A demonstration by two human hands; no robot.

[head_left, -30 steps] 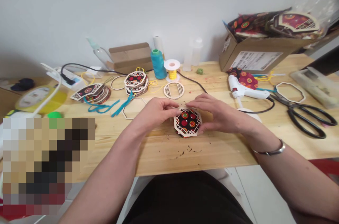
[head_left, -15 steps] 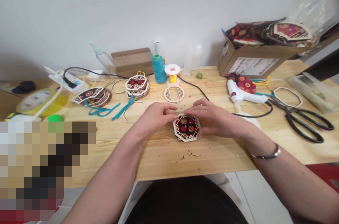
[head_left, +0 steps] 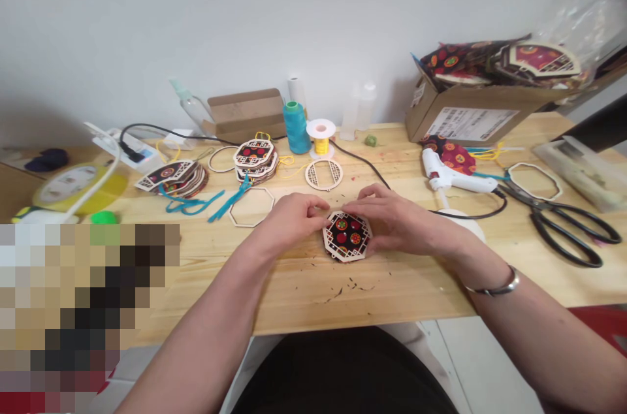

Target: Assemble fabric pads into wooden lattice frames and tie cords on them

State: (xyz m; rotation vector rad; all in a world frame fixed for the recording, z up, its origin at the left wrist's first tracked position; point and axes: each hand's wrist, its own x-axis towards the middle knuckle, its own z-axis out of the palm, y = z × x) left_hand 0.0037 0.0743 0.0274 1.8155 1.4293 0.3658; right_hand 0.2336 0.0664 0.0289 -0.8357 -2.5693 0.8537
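Observation:
An octagonal wooden lattice ornament (head_left: pixel 347 236) backed with black fabric bearing red and green dots lies on the wooden table (head_left: pixel 304 290) in front of me. My left hand (head_left: pixel 292 218) grips its upper left edge with curled fingers. My right hand (head_left: pixel 392 218) holds its right and upper edge, fingers bent round it. A silver bracelet (head_left: pixel 492 285) sits on my right wrist.
Behind are an empty octagon frame (head_left: pixel 251 207), a round lattice disc (head_left: pixel 323 174), stacks of finished ornaments (head_left: pixel 253 157), teal and yellow thread spools (head_left: pixel 296 127). To the right lie a glue gun (head_left: pixel 453 172), black scissors (head_left: pixel 563 226) and a cardboard box (head_left: pixel 470 110). Yellow tape (head_left: pixel 73 187) sits left.
Both hands stay on the ornament and have shifted their fingers slightly along its top edge. The view has tilted a little; nothing else on the table moved.

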